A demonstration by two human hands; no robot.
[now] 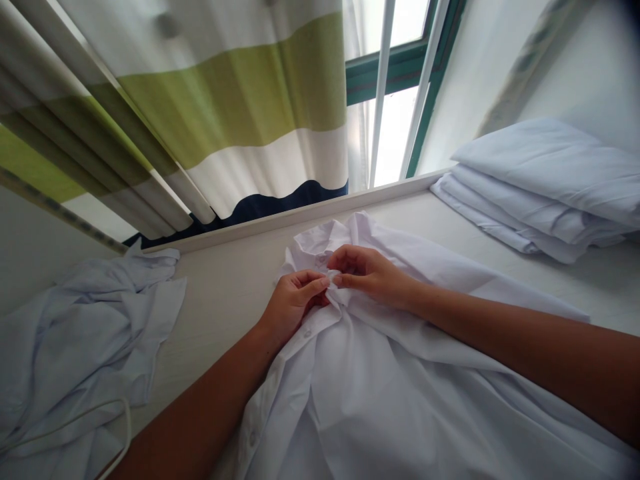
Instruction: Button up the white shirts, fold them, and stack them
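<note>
A white button-up shirt (380, 387) lies spread in front of me, its collar end toward the window and its front partly open. Near the collar, my left hand (300, 297) pinches the fabric of the front edge between thumb and fingers. My right hand (367, 270) meets it there, thumb and forefinger closed on the same bit of shirt. The fingertips of both hands almost touch and cover what lies between them. Below my left hand, buttons (307, 333) show along the loose front edge.
On the right sits a stack of folded white clothes (545, 187). A crumpled white garment (95, 327) lies at the left, with a pale cable (125, 413) across it. Behind the white surface's raised edge (260, 223) hang striped curtains (250, 100) beside a barred window (395, 93).
</note>
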